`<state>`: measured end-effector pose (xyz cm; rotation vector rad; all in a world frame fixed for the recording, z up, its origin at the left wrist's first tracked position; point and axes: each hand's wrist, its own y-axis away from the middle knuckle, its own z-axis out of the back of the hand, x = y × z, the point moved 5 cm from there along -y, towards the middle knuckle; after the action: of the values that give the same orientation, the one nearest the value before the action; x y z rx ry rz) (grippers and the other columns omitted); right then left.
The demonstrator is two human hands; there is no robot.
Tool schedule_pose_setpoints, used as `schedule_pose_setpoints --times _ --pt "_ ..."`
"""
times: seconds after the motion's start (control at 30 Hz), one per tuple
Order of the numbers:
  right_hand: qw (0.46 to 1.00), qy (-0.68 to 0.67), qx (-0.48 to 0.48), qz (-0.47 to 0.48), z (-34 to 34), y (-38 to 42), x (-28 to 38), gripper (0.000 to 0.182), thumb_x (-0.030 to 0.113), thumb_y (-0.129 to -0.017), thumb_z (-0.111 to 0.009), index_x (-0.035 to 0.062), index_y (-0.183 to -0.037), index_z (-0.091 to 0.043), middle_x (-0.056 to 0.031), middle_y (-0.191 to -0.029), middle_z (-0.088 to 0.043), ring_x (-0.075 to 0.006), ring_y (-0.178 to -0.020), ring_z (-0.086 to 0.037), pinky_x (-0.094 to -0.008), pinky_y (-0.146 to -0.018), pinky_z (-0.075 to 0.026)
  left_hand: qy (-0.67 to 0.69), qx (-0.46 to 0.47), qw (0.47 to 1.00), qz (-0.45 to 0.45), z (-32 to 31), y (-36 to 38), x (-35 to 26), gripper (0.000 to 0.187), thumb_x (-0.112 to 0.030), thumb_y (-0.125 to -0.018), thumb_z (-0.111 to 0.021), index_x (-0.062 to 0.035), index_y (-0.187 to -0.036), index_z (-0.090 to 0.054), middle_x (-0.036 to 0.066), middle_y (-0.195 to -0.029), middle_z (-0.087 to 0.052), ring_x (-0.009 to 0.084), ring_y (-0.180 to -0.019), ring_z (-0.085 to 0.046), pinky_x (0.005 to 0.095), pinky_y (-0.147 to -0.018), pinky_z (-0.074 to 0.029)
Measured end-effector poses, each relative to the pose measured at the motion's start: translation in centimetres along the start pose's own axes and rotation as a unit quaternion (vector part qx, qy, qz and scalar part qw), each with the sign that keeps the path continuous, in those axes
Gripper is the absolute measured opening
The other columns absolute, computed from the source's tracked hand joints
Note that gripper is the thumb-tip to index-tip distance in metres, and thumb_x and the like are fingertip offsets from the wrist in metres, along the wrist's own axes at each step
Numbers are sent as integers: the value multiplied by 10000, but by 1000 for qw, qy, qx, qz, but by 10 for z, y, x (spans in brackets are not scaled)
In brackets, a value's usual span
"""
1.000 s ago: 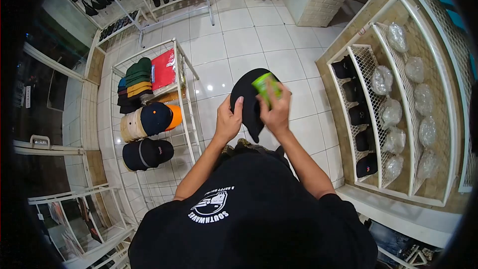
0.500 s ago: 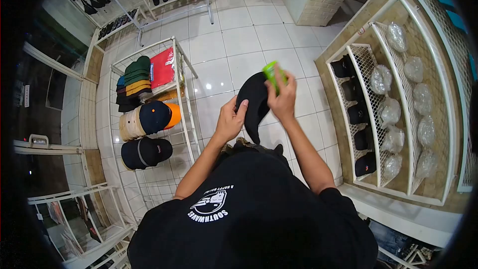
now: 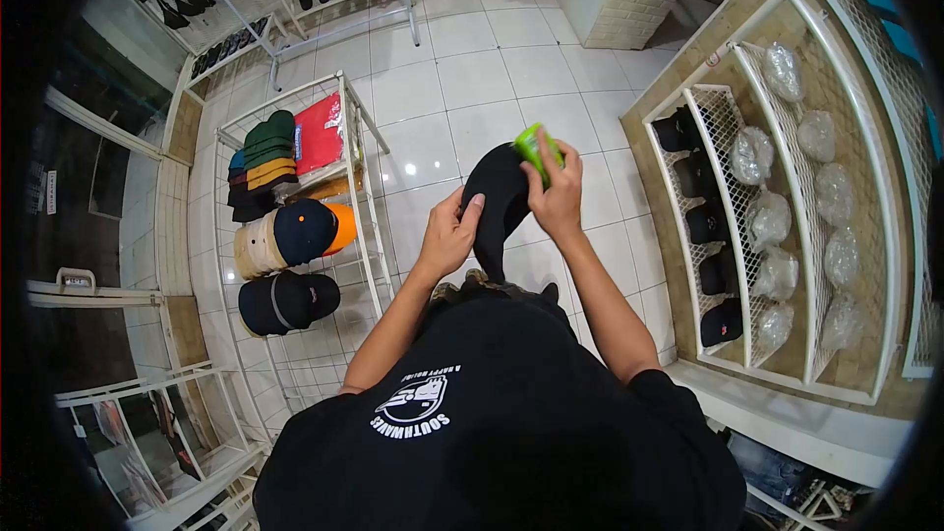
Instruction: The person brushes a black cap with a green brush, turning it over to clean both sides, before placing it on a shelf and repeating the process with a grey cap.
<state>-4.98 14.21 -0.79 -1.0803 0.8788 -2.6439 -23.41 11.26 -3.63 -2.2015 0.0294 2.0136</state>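
In front of my body, a black cap [image 3: 497,192] is held up over the tiled floor, its curved edge turned to the left. My left hand [image 3: 452,231] grips it at the left side, thumb lying on top of the dark fabric. In my right hand [image 3: 557,197] is a bright green palm-sized tool [image 3: 529,149], fingers wrapped round it. This green tool overlaps the cap's upper right edge, and its underside is hidden.
On the left stands a white wire rack [image 3: 366,226] with stacked caps [image 3: 305,231], folded beanies [image 3: 270,152] and a red packet [image 3: 320,133]. A white mesh shelf [image 3: 733,206] with black caps and plastic-wrapped bundles lines the right wall. Farther off is another display rack [image 3: 344,15].
The cap has shifted slightly left and turned a little in my left hand. My right hand and the green tool have moved a touch to the left and down along its edge.
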Motion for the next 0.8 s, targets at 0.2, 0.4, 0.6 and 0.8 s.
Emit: schedule_pose_setpoints --times 0.2,0.4,0.6,0.8 --pt "984 -39 93 144 -5 21 30 623 148 -865 -741 149 -1461 -560 -231 -1231 -563 -396 -1105 -542 -491 -968 -438 -23 23 999 20 5 -2 -1 258 -183 -1059 -535 42 -1106 -653 -13 -761 -615 35 -678 -505 251 -582 -435" --pt "988 -12 61 145 -3 17 42 628 99 -850 -744 126 -1452 -568 -222 -1224 -570 -397 -1116 -543 -447 -971 -450 -60 10 998 14 7 -6 12 255 -186 -1056 -543 40 -1074 -657 -32 -720 -577 34 -643 -460 246 -550 -387" --pt "1000 4 27 -6 -3 6 -1 630 156 -862 -741 140 -1464 -556 -251 -1240 -570 -406 -1145 -540 -487 -980 -431 -50 31 997 45 8 0 3 262 -190 -1053 -548 46 -1075 -660 -31 -731 -584 35 -638 -471 247 -550 -396" --pt "992 31 62 103 2 14 15 623 137 -846 -748 121 -1444 -574 -253 -1257 -558 -412 -1140 -545 -478 -983 -444 -44 32 998 40 12 -4 4 288 -191 -1058 -546 54 -1164 -653 -7 -811 -642 48 -718 -540 254 -624 -465"
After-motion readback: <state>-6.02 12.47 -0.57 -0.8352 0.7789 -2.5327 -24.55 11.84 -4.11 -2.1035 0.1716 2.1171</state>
